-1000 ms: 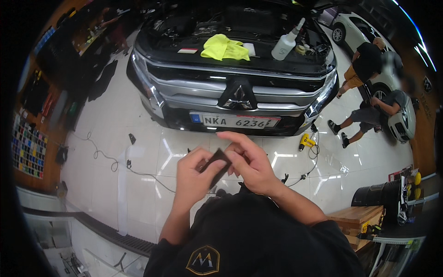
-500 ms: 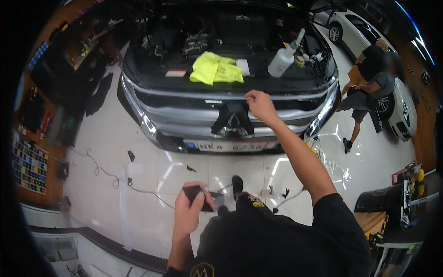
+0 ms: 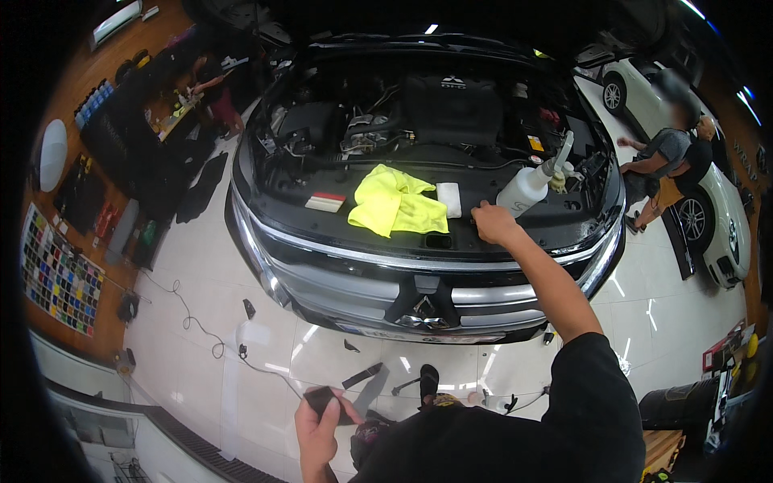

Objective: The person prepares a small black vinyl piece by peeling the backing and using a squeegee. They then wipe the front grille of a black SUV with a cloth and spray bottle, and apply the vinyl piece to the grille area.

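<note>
My left hand (image 3: 316, 431) holds a small dark flat piece (image 3: 324, 401) between thumb and fingers, low in front of my body. Over the front panel of a car's open engine bay, my right hand (image 3: 494, 223) is stretched out with its fingers closed; whatever is in them, if anything, is hidden. Just beside it stands a white spray bottle (image 3: 519, 191), tilted in view. Left of that hand lies a small white folded cloth or pad (image 3: 448, 200), then a crumpled yellow cloth (image 3: 393, 201). A red-and-white squeegee-like card (image 3: 325, 202) rests further left.
The dark car's grille (image 3: 346, 282) is in front of me. A cable (image 3: 193, 322) and dark scraps (image 3: 362, 375) lie on the tiled floor. Two people (image 3: 672, 149) stand by a white car (image 3: 729, 233) on the right; another person (image 3: 216, 92) is at the far left bench.
My right hand has moved from the grille's upper edge up to the panel beside the spray bottle. The view has tilted up. My left hand still holds the dark piece.
</note>
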### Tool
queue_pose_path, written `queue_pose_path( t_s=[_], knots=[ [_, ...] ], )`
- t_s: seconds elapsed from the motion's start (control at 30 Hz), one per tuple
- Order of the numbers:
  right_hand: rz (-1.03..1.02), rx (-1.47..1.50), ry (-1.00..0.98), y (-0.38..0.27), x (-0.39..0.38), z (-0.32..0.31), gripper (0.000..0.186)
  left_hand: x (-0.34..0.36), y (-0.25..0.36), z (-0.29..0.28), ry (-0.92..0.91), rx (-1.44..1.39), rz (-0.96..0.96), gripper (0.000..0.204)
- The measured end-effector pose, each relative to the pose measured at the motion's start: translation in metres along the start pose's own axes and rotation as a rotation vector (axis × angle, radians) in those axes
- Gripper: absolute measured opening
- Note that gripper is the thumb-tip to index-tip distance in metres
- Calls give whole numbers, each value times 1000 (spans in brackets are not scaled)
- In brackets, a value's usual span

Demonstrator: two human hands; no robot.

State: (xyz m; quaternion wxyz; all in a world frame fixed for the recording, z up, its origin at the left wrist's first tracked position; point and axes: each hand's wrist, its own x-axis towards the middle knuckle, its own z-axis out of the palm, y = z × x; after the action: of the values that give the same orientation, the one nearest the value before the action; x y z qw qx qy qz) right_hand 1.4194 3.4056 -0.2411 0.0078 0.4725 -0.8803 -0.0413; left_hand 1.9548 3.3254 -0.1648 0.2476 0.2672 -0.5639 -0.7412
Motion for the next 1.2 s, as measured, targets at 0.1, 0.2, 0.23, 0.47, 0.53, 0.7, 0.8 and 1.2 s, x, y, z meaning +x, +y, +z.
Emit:
queue_pose_path(
  t_s=[0.1, 0.2, 0.23, 0.47, 0.53, 0.7, 0.8, 1.2],
  knots=[
    [-10, 59, 119, -1, -11, -20, 25, 18, 3, -1, -47, -26, -9, 22],
    [49, 282, 446, -33, -38, -55, 19, 30, 4, -10, -42, -23, 36, 24],
    [112, 533, 531, -39, -54, -59, 16, 35, 7, -12, -69, -13, 53, 25],
    [167, 2243, 351, -185, -190, -41, 19, 38, 18, -46, -152, -99, -28, 24],
    [176, 2456, 169, -247, -228, -8, 21, 34, 18, -59, -225, -117, -33, 24],
    [31, 2821, -230, -369, -282, -13, 31, 12, 15, -102, -290, -112, -64, 25],
    [-39, 2682, -178, -392, -298, -46, 44, -1, 12, -125, -293, -165, -74, 26],
    [-154, 1396, 315, -466, -306, -136, 15, -58, 38, -176, -212, -145, -37, 23]
  ],
)
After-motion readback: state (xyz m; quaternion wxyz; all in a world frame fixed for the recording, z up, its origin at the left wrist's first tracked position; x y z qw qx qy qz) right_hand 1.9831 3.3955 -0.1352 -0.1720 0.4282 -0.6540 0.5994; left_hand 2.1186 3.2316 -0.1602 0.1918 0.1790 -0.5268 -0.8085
